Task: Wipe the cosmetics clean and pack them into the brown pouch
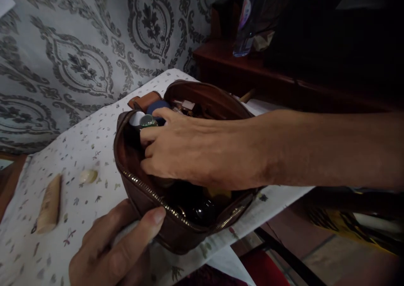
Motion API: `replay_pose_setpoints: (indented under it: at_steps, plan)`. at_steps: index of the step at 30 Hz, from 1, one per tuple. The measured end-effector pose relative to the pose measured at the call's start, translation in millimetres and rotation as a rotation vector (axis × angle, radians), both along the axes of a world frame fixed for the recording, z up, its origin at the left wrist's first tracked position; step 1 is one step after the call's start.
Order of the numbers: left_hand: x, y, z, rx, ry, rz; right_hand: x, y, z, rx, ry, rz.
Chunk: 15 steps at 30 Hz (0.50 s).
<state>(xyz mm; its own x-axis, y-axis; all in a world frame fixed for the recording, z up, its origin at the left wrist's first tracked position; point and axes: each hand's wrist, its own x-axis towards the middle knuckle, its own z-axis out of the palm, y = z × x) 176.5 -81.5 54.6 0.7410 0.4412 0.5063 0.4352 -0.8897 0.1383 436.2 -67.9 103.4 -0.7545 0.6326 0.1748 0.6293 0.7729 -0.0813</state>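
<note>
At the middle of the bench, white with small printed sprigs, a brown bag stands with its mouth wide and its gold-toothed zip undone; the right hand, its forearm coming in from the right, is inside the mouth, back of the hand up, fingers bent downward; its fingertips are hidden, so whether that grip is apart, together or clamped on something cannot be told; just beyond the knuckles, at the far left of the mouth, lie a greenish round top, a white cap and a blue rounded item; nearer, below the wrist, a yellow item and a dark glossy one, both in shadow; the left hand is at the bag's near left side, thumb along the outer wall with its tip by the zip, the other fingers bent; how firmly this grip closes cannot be told; well to the left on the bench, a tan tube and, a little farther, a small pale round item; far right, a clear bottle upright on dark red furniture; far left, a grey-patterned hanging.
</note>
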Motion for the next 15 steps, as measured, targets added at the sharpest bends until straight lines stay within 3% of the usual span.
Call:
replay_pose_setpoints:
  at_steps: [4, 10, 15]
  plan:
    - [-1.0, 2.1, 3.9, 0.018, 0.032, -0.002, -4.4, 0.4, -13.4, 0.223, -0.003, 0.032]
    - [-0.9, 3.9, 4.6, -0.019, 0.032, -0.042, -14.4, -9.7, -0.3, 0.096, -0.268, -0.024]
    - [-0.4, 1.9, 2.2, -0.061, -0.011, -0.047, -14.3, -7.4, 8.9, 0.045, -0.319, 0.004]
